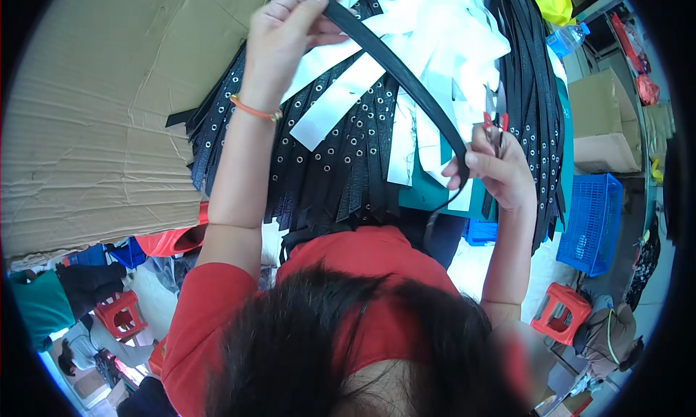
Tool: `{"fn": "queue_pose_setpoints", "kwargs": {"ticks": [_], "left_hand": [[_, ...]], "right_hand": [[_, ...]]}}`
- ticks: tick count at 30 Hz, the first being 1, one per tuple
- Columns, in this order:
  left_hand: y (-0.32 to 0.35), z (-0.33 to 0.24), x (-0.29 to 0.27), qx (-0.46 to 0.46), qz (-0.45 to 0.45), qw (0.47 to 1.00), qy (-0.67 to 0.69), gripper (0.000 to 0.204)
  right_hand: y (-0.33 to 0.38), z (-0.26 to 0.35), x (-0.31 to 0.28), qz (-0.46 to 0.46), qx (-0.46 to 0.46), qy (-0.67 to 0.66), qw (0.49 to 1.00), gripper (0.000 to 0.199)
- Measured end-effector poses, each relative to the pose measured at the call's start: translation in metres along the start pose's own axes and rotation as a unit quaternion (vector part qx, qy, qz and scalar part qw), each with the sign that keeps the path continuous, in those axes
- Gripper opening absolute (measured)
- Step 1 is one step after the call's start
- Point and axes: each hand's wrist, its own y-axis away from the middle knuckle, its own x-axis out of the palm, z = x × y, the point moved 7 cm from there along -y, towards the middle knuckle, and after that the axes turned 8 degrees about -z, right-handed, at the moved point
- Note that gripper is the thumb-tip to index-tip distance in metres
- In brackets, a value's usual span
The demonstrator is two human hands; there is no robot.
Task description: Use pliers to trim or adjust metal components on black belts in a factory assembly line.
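A black belt (408, 75) stretches between my two hands, sloping down from upper left to right. My left hand (290, 29) pinches it near the top edge of the view. With thumb and fingers closed, my right hand (502, 169) grips the belt lower down, and its tail curls below that hand. Small scissors (496, 120) with red on them are also tucked in my right hand, blades pointing up. Beneath the held belt lie white strips (341, 101) and many black belts with metal eyelets (330, 156).
A large cardboard sheet (109, 112) covers the left side. More eyelet belts (533, 127) hang at the right of the pile. Farther right are a blue crate (591, 225), a cardboard box (602, 120), a plastic bottle (569, 38) and a red stool (560, 313). Other people sit behind.
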Motion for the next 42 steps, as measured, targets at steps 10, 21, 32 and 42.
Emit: {"fn": "queue_pose_setpoints", "kwargs": {"ticks": [10, 21, 32, 42], "left_hand": [[-0.060, 0.037, -0.020, 0.063, -0.084, 0.994, -0.041, 0.022], [-0.066, 0.047, -0.017, 0.041, -0.141, 0.983, -0.110, 0.026], [-0.065, 0.040, -0.030, 0.047, -0.155, 0.979, -0.125, 0.025], [-0.074, 0.031, -0.028, 0.056, -0.155, 0.980, -0.110, 0.024]], "right_hand": [[0.027, 0.007, -0.076, -0.062, -0.001, -0.017, 0.998, 0.024], [0.021, 0.028, -0.071, 0.028, 0.003, -0.142, 0.989, 0.018], [0.029, 0.022, -0.056, 0.063, 0.032, -0.149, 0.986, 0.026], [0.027, 0.038, -0.058, 0.043, 0.018, -0.137, 0.989, 0.026]]}}
